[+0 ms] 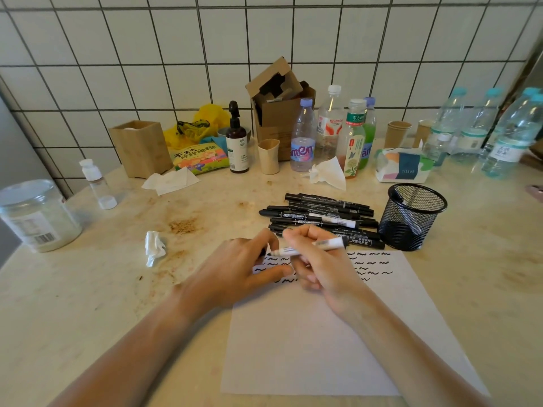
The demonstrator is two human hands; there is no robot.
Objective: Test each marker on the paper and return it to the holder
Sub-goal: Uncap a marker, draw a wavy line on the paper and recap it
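A white sheet of paper [323, 342] lies in front of me, its top part covered with short black squiggles. My right hand [320, 268] grips a white-barrelled marker [329, 245] lying sideways, its bare tip pointing left. My left hand [246, 268] is at that tip and pinches a small black cap [262, 252], mostly hidden by the fingers. A pile of several black markers [323, 218] lies just behind my hands. To their right stands the black mesh holder [411, 218], with at least one marker inside it.
Bottles [332, 127], a paper cup [268, 155], a cardboard box [279, 113], a tissue pack [404, 165] and water bottles [484, 133] line the tiled wall. A crumpled tissue [154, 246], a plastic jar [35, 215] and a wooden box [141, 146] sit to the left on the stained counter.
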